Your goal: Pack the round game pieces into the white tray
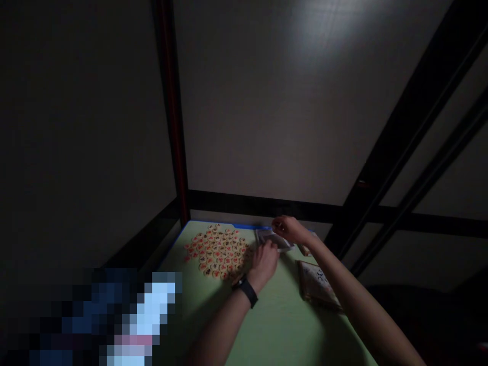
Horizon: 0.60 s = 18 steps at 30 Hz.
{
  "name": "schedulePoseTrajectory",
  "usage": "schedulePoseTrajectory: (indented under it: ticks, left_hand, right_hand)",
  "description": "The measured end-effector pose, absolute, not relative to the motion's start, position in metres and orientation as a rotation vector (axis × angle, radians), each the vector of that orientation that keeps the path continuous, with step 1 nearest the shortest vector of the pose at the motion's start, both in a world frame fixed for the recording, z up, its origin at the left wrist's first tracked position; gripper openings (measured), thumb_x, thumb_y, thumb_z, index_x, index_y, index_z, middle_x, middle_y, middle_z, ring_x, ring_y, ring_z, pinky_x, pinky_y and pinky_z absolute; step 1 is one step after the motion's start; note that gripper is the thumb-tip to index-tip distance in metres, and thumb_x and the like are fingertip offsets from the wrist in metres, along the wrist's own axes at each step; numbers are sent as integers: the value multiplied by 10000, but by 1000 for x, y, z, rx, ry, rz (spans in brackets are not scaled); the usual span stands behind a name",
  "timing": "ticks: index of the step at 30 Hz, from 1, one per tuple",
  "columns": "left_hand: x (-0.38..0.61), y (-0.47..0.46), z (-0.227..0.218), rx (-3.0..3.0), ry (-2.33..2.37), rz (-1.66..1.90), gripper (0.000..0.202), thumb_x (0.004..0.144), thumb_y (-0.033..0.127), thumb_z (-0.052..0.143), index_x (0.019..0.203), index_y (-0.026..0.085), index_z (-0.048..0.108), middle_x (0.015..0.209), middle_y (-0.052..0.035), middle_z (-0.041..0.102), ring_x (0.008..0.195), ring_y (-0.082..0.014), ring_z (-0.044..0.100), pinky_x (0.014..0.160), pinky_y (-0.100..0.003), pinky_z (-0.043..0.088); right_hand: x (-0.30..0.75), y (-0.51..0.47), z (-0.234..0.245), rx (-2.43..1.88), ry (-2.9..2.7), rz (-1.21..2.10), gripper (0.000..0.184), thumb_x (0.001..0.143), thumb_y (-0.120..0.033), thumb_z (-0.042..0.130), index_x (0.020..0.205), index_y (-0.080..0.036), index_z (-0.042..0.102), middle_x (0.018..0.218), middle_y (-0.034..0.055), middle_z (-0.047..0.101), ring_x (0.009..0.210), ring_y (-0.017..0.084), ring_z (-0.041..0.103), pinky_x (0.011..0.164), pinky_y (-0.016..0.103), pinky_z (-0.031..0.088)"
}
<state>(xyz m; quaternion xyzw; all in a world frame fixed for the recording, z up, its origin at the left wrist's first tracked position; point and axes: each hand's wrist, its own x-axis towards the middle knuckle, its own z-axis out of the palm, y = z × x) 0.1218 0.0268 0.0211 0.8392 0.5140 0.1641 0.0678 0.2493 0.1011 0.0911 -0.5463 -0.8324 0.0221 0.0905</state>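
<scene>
Many round Chinese chess pieces [223, 252] with red and dark characters lie spread on the green table. To their right sits a shallow, greyish see-through tray [280, 240]. My left hand [266, 258], with a dark watch on its wrist, is at the tray's near left side, its fingers bent down over the edge; what they grip is hidden. Above the tray's far right part, my right hand [290, 230] is raised with curled fingers. Anything inside those fingers is too dark and small to name.
A flat box [318, 284] with dark writing lies under my right forearm. Behind that arm another small boxed item [305, 250] partly shows. The green table [274, 317] has a blue edge and stands against pale wall panels. A blurred-out patch covers the lower left.
</scene>
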Motion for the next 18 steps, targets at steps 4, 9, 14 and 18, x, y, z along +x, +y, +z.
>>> schedulePoseTrajectory:
  ticks: [4,9,14,18]
  left_hand:
    - [126,41,17,2527,1500,459,297,959,100,385,1077,144,653,1161,-119,639,1018,-211,646,864,-314,529]
    - [108,9,18,2605,1429,512,273,977,141,407,1039,182,669,1094,-83,653,1028,-192,627,890,-288,504]
    - [78,-61,10,2615,1391,321,313,930,61,434,1042,215,682,1107,-56,667,1031,-185,630,895,-283,506]
    - [69,-97,-3,2493,1407,183,320,920,65,434,1011,196,711,1090,-70,695,988,-204,660,855,-299,524]
  right_hand:
    - [296,60,89,-1508,-2287,118,212,854,-217,566,983,-146,719,866,90,734,715,171,674,653,244,482]
    - [331,17,74,-1369,-2082,153,249,866,-328,566,1001,-166,698,877,93,722,683,184,675,636,281,517]
    - [327,2,64,-1323,-1975,161,289,883,-387,546,1016,-171,685,912,103,715,718,201,683,671,309,533]
    - [296,-2,54,-1264,-2031,253,268,884,-363,555,1017,-168,682,903,94,713,724,201,673,670,305,520]
